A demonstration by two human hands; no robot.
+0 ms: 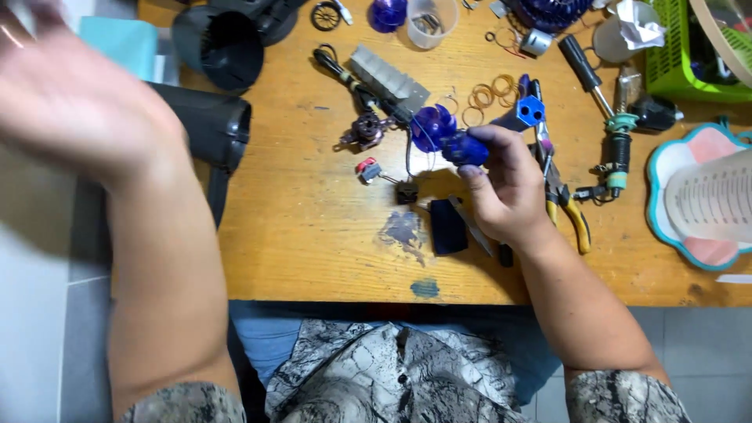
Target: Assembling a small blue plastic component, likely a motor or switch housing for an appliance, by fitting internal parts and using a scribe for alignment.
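Note:
My right hand is raised over the wooden table with its fingers closed on a small blue motor and fan part; thin wires hang from it toward a small black switch and a red-topped piece. My left hand is lifted high at the left, blurred, palm spread and holding nothing. It hovers above a black hair-dryer housing.
A second black dryer barrel lies at the back left. Pliers with yellow handles, a screwdriver, a soldering tool, copper rings, a metal heating strip, a clear cup, a green basket.

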